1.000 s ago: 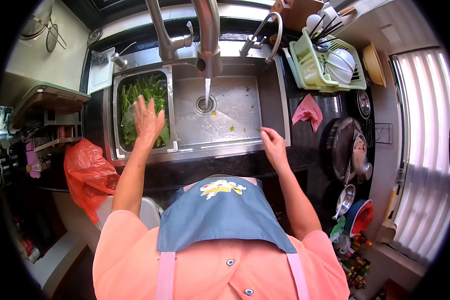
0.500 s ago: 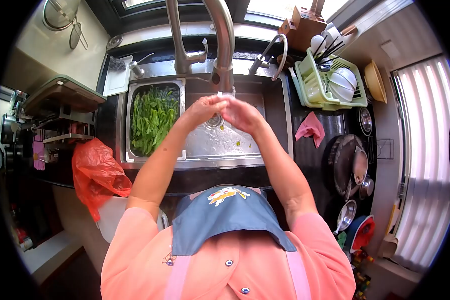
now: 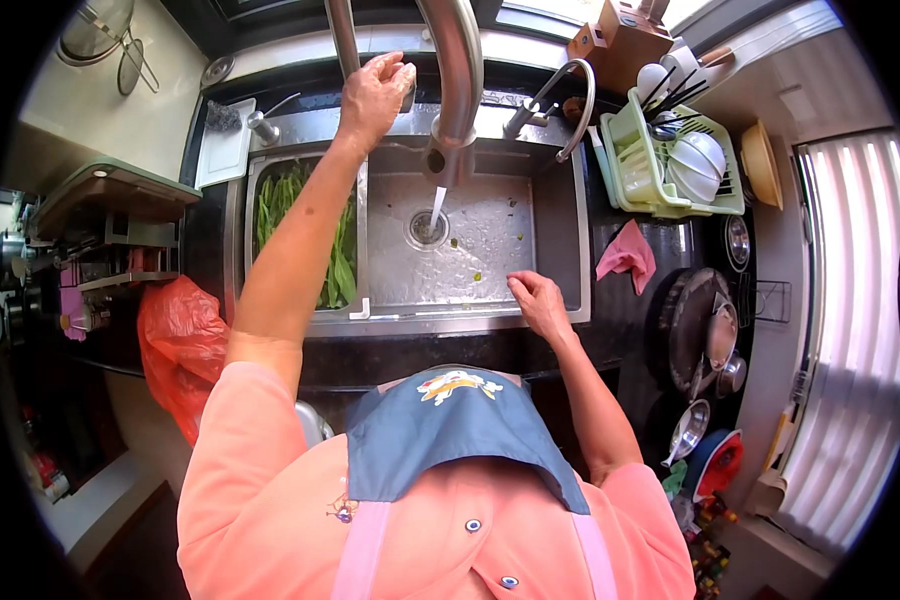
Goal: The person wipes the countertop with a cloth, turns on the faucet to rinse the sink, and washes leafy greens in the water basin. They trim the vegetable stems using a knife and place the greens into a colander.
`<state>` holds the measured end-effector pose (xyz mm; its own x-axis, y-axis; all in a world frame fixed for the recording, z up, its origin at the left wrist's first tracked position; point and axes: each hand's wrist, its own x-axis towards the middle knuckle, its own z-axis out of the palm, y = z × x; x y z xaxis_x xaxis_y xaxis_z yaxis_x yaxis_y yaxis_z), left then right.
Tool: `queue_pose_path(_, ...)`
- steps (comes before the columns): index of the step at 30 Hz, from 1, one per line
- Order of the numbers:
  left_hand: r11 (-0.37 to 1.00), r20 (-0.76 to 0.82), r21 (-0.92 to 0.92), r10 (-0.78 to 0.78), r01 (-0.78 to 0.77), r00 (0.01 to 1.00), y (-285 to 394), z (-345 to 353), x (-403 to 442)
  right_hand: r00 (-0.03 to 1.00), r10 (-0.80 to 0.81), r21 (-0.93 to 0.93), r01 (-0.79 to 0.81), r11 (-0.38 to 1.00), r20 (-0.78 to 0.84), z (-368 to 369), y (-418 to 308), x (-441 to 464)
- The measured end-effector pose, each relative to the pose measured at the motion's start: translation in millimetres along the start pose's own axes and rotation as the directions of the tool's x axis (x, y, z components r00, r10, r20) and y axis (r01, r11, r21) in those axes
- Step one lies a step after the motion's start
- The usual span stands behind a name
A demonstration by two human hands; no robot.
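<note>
My left hand [image 3: 375,100] reaches to the base of the tall metal faucet [image 3: 452,100], its fingers bent round the faucet handle [image 3: 408,95], which is mostly hidden. Water [image 3: 437,207] pours from the spout toward the drain [image 3: 428,229]. Over the front right part of the steel sink [image 3: 395,285] hangs my right hand [image 3: 542,302], holding nothing, with its fingers loosely bent and partly apart. Under my left forearm, leafy greens [image 3: 340,265] fill a basin [image 3: 361,225] at the sink's left side. Several leaf scraps lie on the wet sink floor.
A pale green dish rack [image 3: 620,170] with bowls [image 3: 695,165] stands right of the sink. A pink cloth [image 3: 627,252] lies in front of it, near a round dark board [image 3: 685,325]. A red plastic bag [image 3: 180,335] hangs at left. A thin curved tap [image 3: 588,100] rises behind the sink.
My hands were together under the spout and have separated. The left went up to the faucet handle; the right moved right and toward me. The water stream now shows plainly.
</note>
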<state>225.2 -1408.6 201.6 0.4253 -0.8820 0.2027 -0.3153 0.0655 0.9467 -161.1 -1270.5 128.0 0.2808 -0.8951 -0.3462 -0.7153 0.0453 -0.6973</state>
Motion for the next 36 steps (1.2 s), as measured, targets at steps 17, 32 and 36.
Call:
queue_pose_path(17,0.927,0.085,0.356,-0.158,0.118,0.984,-44,-35,-272,0.565,-0.732,-0.281,0.683,0.674,-0.381,-17,-231,48)
queue_pose_path(32,0.848,0.309,0.516,-0.056,-0.118,0.950,-66,-10,-341,0.739,-0.650,-0.444,0.530,0.722,-0.174,-79,-239,55)
queue_pose_path(36,0.785,0.361,0.579,-0.005,-0.220,0.933,-63,-14,-348,0.716,-0.674,-0.506,0.519,0.689,-0.182,-72,-232,55)
